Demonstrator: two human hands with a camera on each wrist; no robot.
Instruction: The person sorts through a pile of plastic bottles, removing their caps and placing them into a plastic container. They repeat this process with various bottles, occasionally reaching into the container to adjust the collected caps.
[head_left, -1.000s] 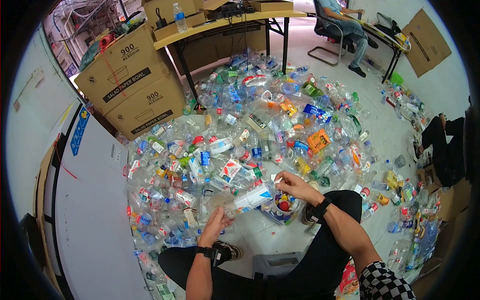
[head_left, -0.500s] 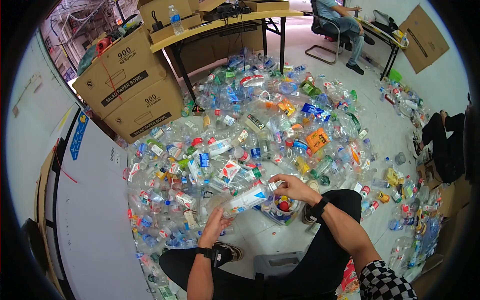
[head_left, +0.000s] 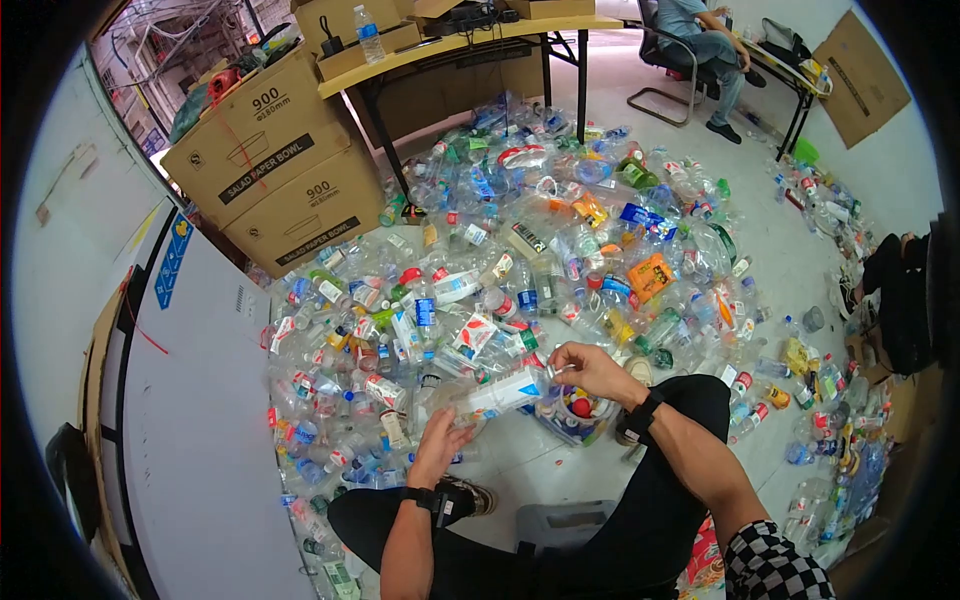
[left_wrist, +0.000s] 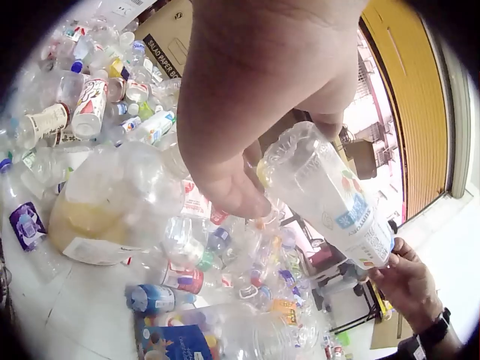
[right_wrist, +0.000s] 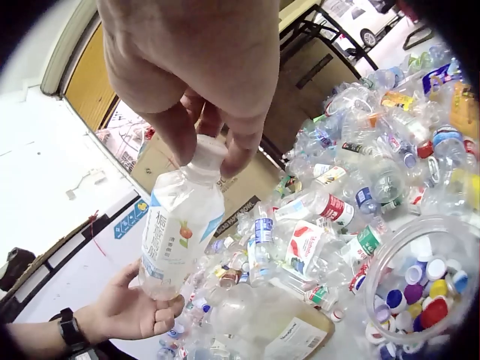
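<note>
A clear bottle (head_left: pixel 500 396) with a white and blue label lies tilted between the two hands. The right hand (head_left: pixel 598 374) pinches its neck and white cap (right_wrist: pixel 208 152) with thumb and fingers. At the bottle's base is the left hand (head_left: pixel 440 447); in the right wrist view this hand (right_wrist: pixel 136 309) supports the base on its palm side, fingers fairly straight. Below the right hand stands a clear tub (right_wrist: pixel 373 279) of loose coloured caps (right_wrist: pixel 435 311).
Many empty bottles (head_left: pixel 475 335) cover the floor. Cartons (head_left: pixel 300 215) and a table (head_left: pixel 470 45) stand behind, a pale panel (head_left: pixel 200 400) at the left. A grey plastic object (head_left: pixel 560 525) lies between the legs. A seated person (head_left: pixel 700 50) is at the back right.
The head view has shifted slightly. The left hand's fingers look straighter at the bottle's base, while the right hand remains at its neck.
</note>
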